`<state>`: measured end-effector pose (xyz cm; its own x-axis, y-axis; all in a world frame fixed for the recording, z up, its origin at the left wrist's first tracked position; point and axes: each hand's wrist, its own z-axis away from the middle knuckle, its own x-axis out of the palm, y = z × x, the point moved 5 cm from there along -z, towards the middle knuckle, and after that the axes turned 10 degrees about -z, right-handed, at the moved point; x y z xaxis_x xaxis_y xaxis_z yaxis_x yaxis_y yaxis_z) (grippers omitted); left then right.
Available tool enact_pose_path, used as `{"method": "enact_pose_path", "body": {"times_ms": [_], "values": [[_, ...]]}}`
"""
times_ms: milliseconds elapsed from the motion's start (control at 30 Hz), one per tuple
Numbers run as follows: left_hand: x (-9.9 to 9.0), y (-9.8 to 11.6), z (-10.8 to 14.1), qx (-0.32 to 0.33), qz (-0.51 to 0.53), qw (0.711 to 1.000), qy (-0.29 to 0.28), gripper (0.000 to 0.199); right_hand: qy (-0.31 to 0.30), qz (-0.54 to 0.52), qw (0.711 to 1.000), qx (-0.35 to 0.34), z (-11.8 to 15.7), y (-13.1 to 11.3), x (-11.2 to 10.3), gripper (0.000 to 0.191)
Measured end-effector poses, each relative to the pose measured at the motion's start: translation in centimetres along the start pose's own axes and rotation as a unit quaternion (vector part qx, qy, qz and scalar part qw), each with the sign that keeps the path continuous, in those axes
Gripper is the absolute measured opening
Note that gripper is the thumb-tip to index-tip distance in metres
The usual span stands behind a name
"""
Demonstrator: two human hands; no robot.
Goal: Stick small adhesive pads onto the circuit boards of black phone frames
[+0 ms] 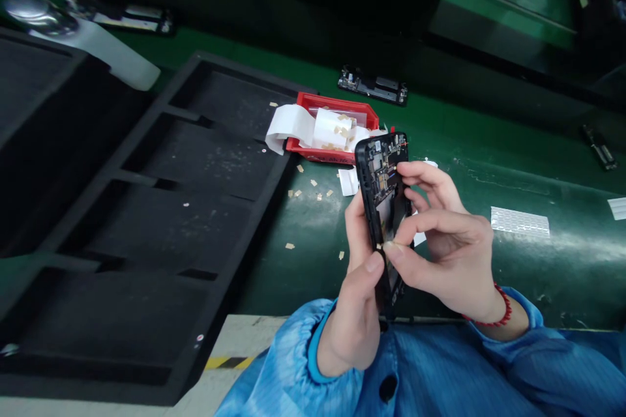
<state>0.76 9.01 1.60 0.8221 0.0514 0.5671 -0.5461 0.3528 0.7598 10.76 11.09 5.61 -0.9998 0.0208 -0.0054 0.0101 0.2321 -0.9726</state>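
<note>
My left hand [359, 293] grips an opened phone [386, 208] by its left edge, thumb along the side. The phone is tilted up above the bench, with its circuit board and inner parts exposed. Against its lower half, my right hand [445, 241] pinches a tiny pale piece between thumb and forefinger; it looks like one of the small tan tabs. Other fingers of that hand touch the phone's upper right edge. Behind the phone stands a red bin [337, 104] with a white backing strip [332, 129] dotted with tan tabs.
A black tray [161, 221] with several compartments covers the left. Loose tan tabs [290, 246] lie scattered on the green bench [274, 280]. Further back lie another phone part [374, 86] and a white-handled tool [115, 55]. A silvery strip [520, 221] lies at right.
</note>
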Motion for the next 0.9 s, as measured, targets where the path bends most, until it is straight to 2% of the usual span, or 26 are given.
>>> {"method": "enact_pose_path", "body": {"times_ms": [267,467,633,767,900], "values": [[-0.1,-0.1,0.2,0.002,-0.020,1.000,0.005,0.055,-0.006,-0.024,1.000,0.009,-0.1,0.1,-0.2,0.015],[-0.1,0.2,0.1,-0.002,-0.015,1.000,0.018,0.047,-0.013,-0.012,1.000,-0.002,0.0,-0.2,0.0,0.016],[0.0,0.3,0.1,0.037,0.009,0.998,0.045,0.046,0.013,0.057,0.997,-0.051,0.1,-0.4,-0.2,0.010],[-0.4,0.0,0.0,0.041,0.010,0.999,0.031,0.043,0.049,0.103,0.986,-0.122,0.8,-1.4,-0.6,0.016],[-1.3,0.1,0.0,0.033,-0.055,0.996,0.062,0.049,0.014,0.116,0.977,-0.176,1.5,-2.5,0.4,0.016]]}}
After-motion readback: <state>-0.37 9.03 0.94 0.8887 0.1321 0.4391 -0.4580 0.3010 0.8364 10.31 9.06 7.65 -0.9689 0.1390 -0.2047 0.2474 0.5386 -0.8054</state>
